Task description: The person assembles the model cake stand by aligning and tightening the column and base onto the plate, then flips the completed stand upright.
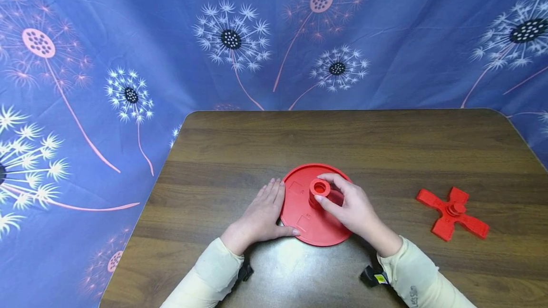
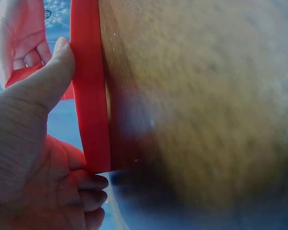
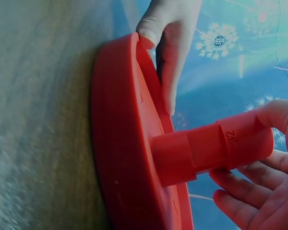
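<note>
A round red disc [image 1: 295,222] with a raised rim lies on the table, shallow rectangular marks on its upper face. From its middle rises a hollow red cylinder [image 1: 314,198], marked "32" in the right wrist view. My right hand [image 1: 353,203] pinches the top of this cylinder [image 3: 206,146] between thumb and fingers. On the left side of the disc, my left hand [image 1: 263,210] rests with straight fingers along the edge. Its thumb [image 2: 57,72] presses on the rim [image 2: 90,86] nearer me.
A red four-armed cross piece [image 1: 443,227] with a short round stub lies to the right. The brown wood-grain table [image 1: 239,156] ends at the back against a blue flower-print cloth [image 1: 171,37]. Black straps or devices [image 1: 370,277] sit at the wrists.
</note>
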Tool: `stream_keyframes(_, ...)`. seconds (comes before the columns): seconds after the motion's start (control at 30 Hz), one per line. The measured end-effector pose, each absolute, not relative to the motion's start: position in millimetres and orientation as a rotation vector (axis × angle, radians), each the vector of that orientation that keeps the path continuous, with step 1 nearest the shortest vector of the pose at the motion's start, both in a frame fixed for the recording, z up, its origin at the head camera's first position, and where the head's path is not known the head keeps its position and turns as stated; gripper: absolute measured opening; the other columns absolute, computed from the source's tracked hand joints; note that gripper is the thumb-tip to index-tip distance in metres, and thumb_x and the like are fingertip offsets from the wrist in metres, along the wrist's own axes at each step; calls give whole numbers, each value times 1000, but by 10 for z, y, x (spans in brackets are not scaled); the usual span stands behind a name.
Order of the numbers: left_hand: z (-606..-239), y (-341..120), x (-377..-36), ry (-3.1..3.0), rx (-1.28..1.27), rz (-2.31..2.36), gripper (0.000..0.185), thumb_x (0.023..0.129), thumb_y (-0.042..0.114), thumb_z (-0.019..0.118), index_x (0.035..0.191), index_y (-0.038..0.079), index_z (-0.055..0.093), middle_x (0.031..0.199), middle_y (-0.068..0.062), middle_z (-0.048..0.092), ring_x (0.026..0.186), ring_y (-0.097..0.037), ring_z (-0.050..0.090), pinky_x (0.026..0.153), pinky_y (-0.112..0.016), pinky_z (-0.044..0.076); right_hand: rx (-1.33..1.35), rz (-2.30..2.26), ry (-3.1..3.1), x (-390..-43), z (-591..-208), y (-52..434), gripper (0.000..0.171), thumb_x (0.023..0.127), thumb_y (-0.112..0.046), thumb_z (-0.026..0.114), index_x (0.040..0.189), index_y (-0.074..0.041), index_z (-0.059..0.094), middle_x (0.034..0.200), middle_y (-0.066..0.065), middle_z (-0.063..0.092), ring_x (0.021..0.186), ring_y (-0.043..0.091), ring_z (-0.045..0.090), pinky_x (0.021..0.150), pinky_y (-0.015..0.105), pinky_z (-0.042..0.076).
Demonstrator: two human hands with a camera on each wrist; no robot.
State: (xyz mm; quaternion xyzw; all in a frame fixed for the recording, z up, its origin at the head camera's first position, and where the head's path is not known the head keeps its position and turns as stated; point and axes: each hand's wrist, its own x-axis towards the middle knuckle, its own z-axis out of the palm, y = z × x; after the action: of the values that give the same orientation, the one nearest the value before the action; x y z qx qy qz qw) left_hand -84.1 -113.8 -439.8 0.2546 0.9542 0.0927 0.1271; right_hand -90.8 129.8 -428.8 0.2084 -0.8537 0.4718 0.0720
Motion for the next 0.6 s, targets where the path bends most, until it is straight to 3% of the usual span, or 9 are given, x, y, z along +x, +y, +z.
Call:
stream_keyframes(0.37, -4405, -1141, -836, 2770, 728, 294, 119, 78, 73, 63, 153, -5, 14, 159, -22, 15, 148, -33, 10, 120, -42, 13, 550, 1352, -2536, -852, -4337, 1252, 42, 81, -13, 79, 121, -15, 63, 108, -7, 69, 102, 12, 64, 91, 27, 49)
stream_keyframes(0.6, -4407, -1132, -833, 2775, 730, 283, 119, 78, 73, 63, 153, -5, 14, 159, -22, 15, 148, -33, 10, 119, -42, 13, 500, 1291, -2517, -805, -4349, 1198, 43, 80, -12, 79, 120, -11, 64, 103, -3, 71, 93, 15, 67, 83, 41, 54)
